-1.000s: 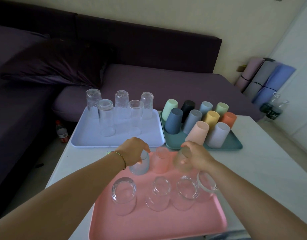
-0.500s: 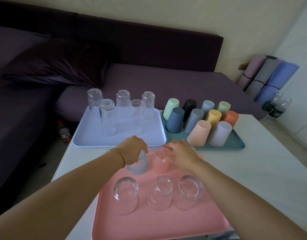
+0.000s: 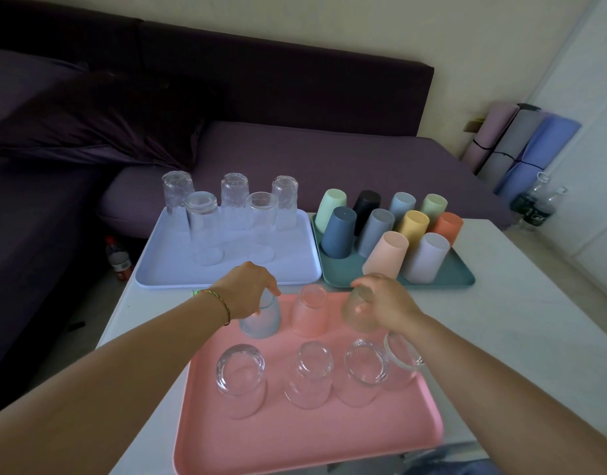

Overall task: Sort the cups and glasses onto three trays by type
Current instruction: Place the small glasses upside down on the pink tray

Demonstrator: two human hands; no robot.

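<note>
Your left hand (image 3: 244, 290) curls its fingers (image 3: 270, 286) over the top of an upside-down frosted pale-blue tumbler (image 3: 262, 319), closed around it at the far left corner of the pink rectangular plastic tray (image 3: 329, 437). Your right hand (image 3: 386, 302) wraps its fingers (image 3: 363, 293) around an upside-down frosted yellowish tumbler (image 3: 357, 315) at the tray's far right side, gripping it from the right. Between the two stands an upside-down frosted pink tumbler (image 3: 311, 315), touched by neither hand. Nearer you on the same tray runs a row of clear short glasses (image 3: 308, 373), three inverted and a fourth partly hidden under your right forearm. Beyond the pink tray, at the white table's (image 3: 521, 320) far left, a lavender tray (image 3: 165, 269) carries five tall clear glasses (image 3: 204, 228) upside down. Beside it, at the far right, a teal tray (image 3: 459, 279) holds ten opaque plastic cups (image 3: 386, 257) in mixed colours, all inverted.
</note>
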